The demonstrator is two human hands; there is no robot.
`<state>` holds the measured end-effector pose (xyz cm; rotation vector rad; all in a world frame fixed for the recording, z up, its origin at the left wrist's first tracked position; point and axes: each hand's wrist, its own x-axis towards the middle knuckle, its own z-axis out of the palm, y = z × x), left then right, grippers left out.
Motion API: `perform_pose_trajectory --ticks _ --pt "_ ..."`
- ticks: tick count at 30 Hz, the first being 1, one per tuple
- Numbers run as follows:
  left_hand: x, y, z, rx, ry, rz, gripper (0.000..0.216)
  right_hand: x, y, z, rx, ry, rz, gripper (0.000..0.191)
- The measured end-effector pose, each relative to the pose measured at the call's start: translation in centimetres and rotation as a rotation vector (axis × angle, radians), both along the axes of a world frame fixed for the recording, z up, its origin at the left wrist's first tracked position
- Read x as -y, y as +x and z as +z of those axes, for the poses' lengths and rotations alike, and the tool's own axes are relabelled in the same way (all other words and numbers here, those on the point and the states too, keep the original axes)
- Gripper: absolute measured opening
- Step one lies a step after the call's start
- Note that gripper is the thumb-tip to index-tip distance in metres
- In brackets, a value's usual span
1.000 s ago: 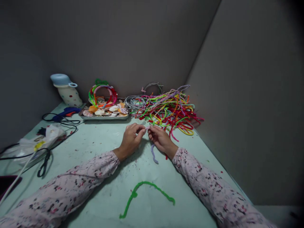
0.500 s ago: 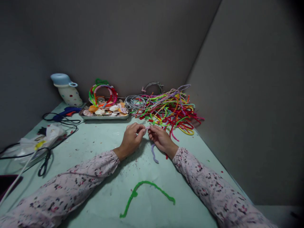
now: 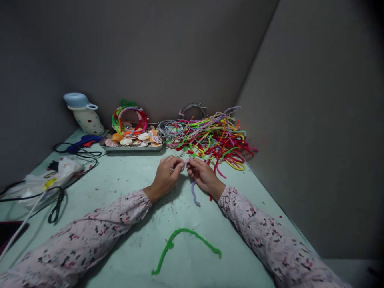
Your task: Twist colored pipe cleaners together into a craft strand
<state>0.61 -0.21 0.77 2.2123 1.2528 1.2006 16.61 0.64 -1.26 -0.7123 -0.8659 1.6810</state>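
My left hand [image 3: 167,175] and my right hand [image 3: 204,175] meet above the middle of the table, fingertips pinched close together. Between them shows a short stretch of pale pink pipe cleaner [image 3: 186,161], held from both sides; the rest of it is hidden by my fingers. Below my right hand a lavender pipe cleaner [image 3: 195,195] pokes out, and a red tip [image 3: 211,198] shows by the wrist; whether either is held I cannot tell. Nearer to me lies a bent green pipe cleaner [image 3: 182,229] with a small knot on its left part.
Behind my hands is a tangled heap of coloured pipe cleaners [image 3: 216,136] beside coiled grey wire [image 3: 172,129]. A metal tray [image 3: 135,149] holds seashells and wrapped rings [image 3: 115,118]. On the left are a bottle [image 3: 87,120], a blue tool [image 3: 81,143], black cables [image 3: 96,162] and a plastic bag [image 3: 67,170].
Both hands stay in nearly the same place. Slightly more of the pale pink pipe cleaner shows between my fingertips now.
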Motion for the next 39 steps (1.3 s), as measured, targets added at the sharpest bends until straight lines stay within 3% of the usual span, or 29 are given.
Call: perform_pose_trajectory --ticks 39 --pt "-0.32 0.15 -0.42 0.017 -0.057 -0.016 0.022 -0.30 0.01 -0.38 -0.024 -0.003 -0.037 0.023"
